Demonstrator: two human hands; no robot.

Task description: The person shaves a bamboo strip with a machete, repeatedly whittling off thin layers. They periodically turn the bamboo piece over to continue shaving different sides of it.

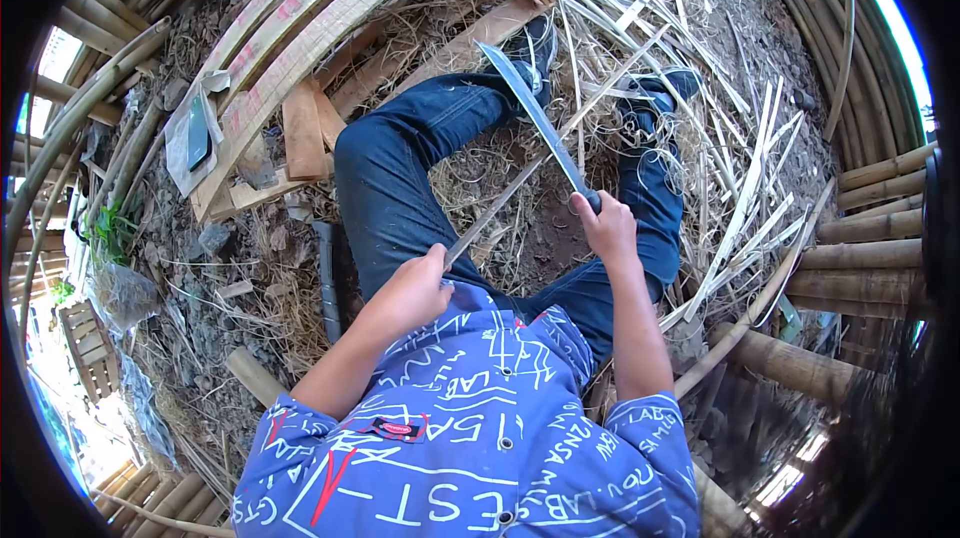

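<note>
My right hand [608, 224] is closed around the dark handle of a long machete [537, 116], whose blade points up and to the left between my legs. My left hand [422, 288] grips the lower end of a thin bamboo strip [500, 200] near my lap. The strip slants up to the right and passes by the blade near the middle; whether the two touch is unclear. Both hands are in front of my blue printed shirt, over my dark jeans.
Pale bamboo strips and curly shavings [640, 153] litter the ground around my feet. Curved wooden planks [300, 48] and a phone on plastic [199, 134] are at the upper left. Bamboo poles [860, 283] line the right side. A dark sheath-like object [327, 278] lies beside my left thigh.
</note>
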